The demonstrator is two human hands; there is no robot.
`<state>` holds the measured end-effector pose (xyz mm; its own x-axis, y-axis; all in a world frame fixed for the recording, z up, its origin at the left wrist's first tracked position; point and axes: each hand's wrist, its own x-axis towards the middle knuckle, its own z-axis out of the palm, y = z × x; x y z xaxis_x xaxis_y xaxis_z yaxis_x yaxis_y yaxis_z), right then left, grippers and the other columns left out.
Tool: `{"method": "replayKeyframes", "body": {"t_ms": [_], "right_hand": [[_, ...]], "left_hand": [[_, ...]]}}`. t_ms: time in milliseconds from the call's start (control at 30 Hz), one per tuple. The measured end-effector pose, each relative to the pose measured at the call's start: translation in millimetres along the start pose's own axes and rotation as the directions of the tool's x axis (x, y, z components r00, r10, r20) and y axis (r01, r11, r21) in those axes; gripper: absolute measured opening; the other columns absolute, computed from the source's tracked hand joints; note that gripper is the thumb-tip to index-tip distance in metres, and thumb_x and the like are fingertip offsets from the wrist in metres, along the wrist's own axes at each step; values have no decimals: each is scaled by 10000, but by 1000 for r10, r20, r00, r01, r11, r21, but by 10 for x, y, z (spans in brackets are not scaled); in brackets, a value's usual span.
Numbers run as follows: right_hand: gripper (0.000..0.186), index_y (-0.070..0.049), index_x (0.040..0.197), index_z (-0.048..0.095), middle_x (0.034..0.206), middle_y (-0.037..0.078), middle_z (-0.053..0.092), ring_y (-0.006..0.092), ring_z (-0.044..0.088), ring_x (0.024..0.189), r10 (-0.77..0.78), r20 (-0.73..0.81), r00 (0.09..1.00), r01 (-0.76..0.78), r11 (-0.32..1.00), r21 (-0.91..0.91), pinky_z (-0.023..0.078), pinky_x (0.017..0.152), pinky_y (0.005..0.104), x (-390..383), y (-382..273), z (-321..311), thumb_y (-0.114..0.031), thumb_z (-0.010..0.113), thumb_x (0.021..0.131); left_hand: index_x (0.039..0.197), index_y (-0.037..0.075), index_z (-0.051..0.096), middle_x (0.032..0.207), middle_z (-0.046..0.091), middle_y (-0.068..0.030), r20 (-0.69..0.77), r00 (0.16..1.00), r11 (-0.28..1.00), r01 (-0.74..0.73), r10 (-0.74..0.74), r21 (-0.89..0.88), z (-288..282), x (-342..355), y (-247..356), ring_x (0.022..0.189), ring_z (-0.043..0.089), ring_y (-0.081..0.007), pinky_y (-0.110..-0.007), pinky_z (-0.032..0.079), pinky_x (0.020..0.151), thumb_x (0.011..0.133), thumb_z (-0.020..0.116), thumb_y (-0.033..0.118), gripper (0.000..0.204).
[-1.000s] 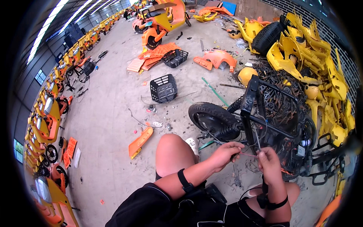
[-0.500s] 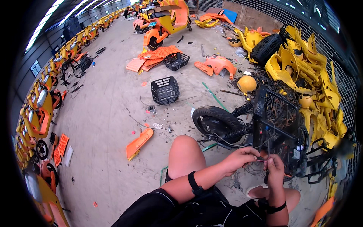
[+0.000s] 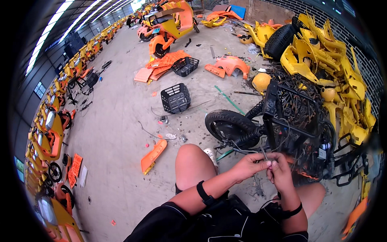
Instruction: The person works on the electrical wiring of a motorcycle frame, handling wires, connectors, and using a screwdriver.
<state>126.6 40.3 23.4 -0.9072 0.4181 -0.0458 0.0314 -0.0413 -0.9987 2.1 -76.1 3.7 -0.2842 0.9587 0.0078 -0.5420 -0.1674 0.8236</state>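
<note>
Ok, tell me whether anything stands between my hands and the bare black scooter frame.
Nothing large visibly does. Your left hand and right hand meet on the near side of the black frame, a thin metal rod pointing up between them; a thin cable loops by the frame. One view cannot settle the gap's depth.

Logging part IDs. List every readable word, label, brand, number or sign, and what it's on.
None can be read.
Small teal plate on the orange-and-yellow scooter: too small.
Whitish patch, possibly a label, on the stripped black scooter frame: too small and blurred.
</note>
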Motion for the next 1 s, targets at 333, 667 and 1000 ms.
{"method": "replayKeyframes", "body": {"t_ms": [333, 667, 1000], "right_hand": [[201, -2, 1104, 523, 824, 70, 605, 107, 553, 619, -17, 31, 999, 22, 987, -156, 463, 550, 244, 1, 149, -180, -64, 591, 926], [158, 23, 974, 606, 760, 80, 595, 146, 582, 659, -357, -84, 930, 255, 795, -551, 462, 601, 266, 2, 200, -212, 23, 647, 822], [186, 5, 1125, 543, 745, 62, 612, 87, 531, 586, 12, -102, 995, -15, 1000, -25, 445, 541, 232, -27, 280, -136, -40, 525, 945]], "left_hand": [[918, 26, 655, 904, 661, -35, -284, 957, 997, -35, 54, 71, -73, 115, -60, 725, 537, -66, -221, 423, 642, 893, 677, 156, 134], [998, 71, 621, 760, 546, 36, -337, 941, 999, -41, 31, -21, 51, 184, -27, 534, 365, -20, -187, 263, 468, 891, 689, 211, 189], [1051, 49, 599, 782, 531, 20, -260, 966, 1000, -18, 18, 1, 30, 168, 4, 609, 416, -51, -201, 323, 516, 944, 613, 222, 204]]}}
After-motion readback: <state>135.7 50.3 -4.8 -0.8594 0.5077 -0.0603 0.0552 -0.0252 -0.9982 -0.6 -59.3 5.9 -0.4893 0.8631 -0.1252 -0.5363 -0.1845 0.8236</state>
